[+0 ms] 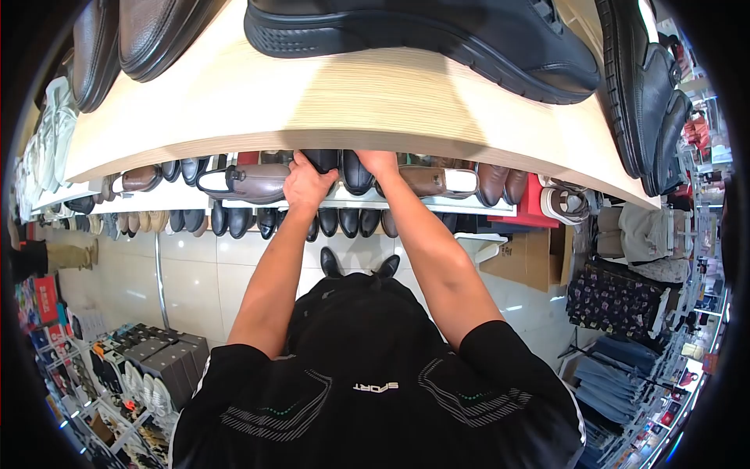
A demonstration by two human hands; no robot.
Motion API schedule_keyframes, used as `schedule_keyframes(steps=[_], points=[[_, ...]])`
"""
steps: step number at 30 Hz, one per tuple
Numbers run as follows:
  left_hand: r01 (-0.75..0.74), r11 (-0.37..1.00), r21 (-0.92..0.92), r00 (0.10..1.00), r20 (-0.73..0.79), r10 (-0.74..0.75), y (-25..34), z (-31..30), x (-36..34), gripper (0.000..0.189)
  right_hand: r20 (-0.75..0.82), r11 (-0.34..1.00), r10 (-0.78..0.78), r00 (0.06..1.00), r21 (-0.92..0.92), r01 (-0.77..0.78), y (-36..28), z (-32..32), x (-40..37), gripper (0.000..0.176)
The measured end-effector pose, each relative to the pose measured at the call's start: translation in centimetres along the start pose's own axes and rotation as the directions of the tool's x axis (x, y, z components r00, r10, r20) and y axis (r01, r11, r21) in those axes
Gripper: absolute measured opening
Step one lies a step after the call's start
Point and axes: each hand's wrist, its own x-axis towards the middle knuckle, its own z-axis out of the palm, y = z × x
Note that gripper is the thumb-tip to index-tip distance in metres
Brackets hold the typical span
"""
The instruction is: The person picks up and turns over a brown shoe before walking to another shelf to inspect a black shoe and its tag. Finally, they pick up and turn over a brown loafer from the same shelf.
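My left hand point(308, 184) is closed round a black shoe point(320, 160) on the lower shelf, the thumb along its side. Right beside it, a second black shoe point(357, 176) points toward me. My right hand point(378, 162) is closed against that second shoe, its fingertips hidden beneath the upper board. On the left lies a greyish-brown shoe point(254, 183) turned sideways, close to my left hand. A brown shoe with a pale insole point(426, 181) lies sideways just right of my right wrist.
Above my hands juts a wooden shelf board point(391, 102) bearing a large black shoe point(422, 39). Several dark shoes point(349, 222) line a lower row. A cardboard box point(519, 258) stands at right, near folded clothes point(617, 301). Shoe boxes point(168, 363) are stacked behind me at left.
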Motion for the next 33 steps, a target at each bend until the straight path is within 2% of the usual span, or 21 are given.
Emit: schedule_keyframes(steps=[4, 6, 8, 9, 10, 11, 13, 14, 16, 17, 19, 20, 23, 26, 29, 33], points=[[-0.018, 1.0, 0.019, 0.999, -0.045, 0.019, 0.1, 0.0, -0.4, 0.108, 0.068, 0.991, -0.047, 0.997, 0.126, 0.038, -0.6, -2.1, -0.9, 0.062], [-0.019, 1.0, 0.019, 0.999, -0.037, 0.02, 0.1, 0.0, -0.3, 0.108, 0.353, 0.978, 0.052, 0.934, 0.171, -0.118, -2.3, -6.5, -2.1, 0.071], [-0.024, 1.0, 0.014, 0.998, -0.053, 0.024, -0.1, 0.2, -0.4, 0.108, 0.213, 0.983, -0.11, 0.971, -0.123, 0.139, -2.8, -10.4, -4.5, 0.076], [-0.014, 1.0, 0.012, 0.999, -0.052, 0.014, -0.4, 0.3, -0.5, 0.108, 0.178, 0.953, -0.163, 0.971, -0.227, 0.202, -2.2, -12.2, -6.1, 0.081], [-0.021, 1.0, 0.006, 0.998, -0.062, 0.021, -0.6, 0.5, -0.4, 0.109, 0.181, 0.909, -0.279, 0.943, -0.267, 0.32, -0.9, -14.1, -7.4, 0.088], [-0.032, 0.999, 0.001, 0.997, -0.07, 0.032, -0.7, 0.7, -0.4, 0.11, 0.183, 0.909, -0.28, 0.942, -0.265, 0.322, 0.2, -15.4, -8.6, 0.088], [-0.031, 0.999, 0.011, 0.997, -0.064, 0.032, -0.6, 0.7, -0.6, 0.112, 0.279, 0.727, -0.347, 0.896, -0.523, 0.444, 2.4, -16.7, -10.4, 0.092], [-0.021, 1.0, 0.015, 0.998, -0.06, 0.022, -0.4, 0.6, -0.8, 0.112, 0.274, 0.73, -0.343, 0.898, -0.524, 0.439, 3.5, -16.6, -10.8, 0.092], [-0.015, 1.0, 0.02, 0.998, -0.061, 0.016, 0.0, 0.6, -0.7, 0.112, 0.325, 0.608, -0.375, 0.868, -0.621, 0.495, 4.8, -16.5, -10.8, 0.079], [-0.016, 1.0, 0.024, 0.997, -0.073, 0.017, -0.1, 0.8, -0.7, 0.111, 0.323, 0.609, -0.377, 0.868, -0.619, 0.495, 5.4, -16.3, -10.5, 0.079], [-0.015, 0.999, 0.034, 0.996, -0.084, 0.017, -0.4, 1.2, -0.8, 0.111, 0.281, 0.664, -0.317, 0.906, -0.616, 0.424, 5.5, -15.9, -10.1, 0.064], [-0.014, 0.999, 0.035, 0.996, -0.089, 0.017, -0.5, 1.3, -0.7, 0.11, 0.277, 0.667, -0.317, 0.907, -0.615, 0.421, 6.0, -15.6, -10.1, 0.064], [0.008, 0.999, 0.047, 0.998, -0.07, -0.004, -0.1, 1.2, -0.9, 0.11, 0.212, 0.609, -0.326, 0.921, -0.698, 0.376, 7.8, -15.4, -10.3, 0.066], [-0.011, 0.997, 0.072, 0.993, -0.119, 0.02, -0.1, 1.7, -1.1, 0.111, 0.16, 0.599, -0.36, 0.919, -0.715, 0.359, 7.6, -14.8, -10.4, 0.049], [-0.024, 0.997, 0.067, 0.99, -0.14, 0.033, 0.0, 2.1, -1.3, 0.111, 0.172, 0.646, -0.241, 0.955, -0.706, 0.29, 6.1, -15.5, -10.8, 0.049], [-0.015, 0.997, 0.077, 0.989, -0.146, 0.026, 0.0, 2.4, -1.6, 0.111, 0.155, 0.66, -0.249, 0.956, -0.695, 0.285, 6.4, -15.3, -11.1, 0.049]])
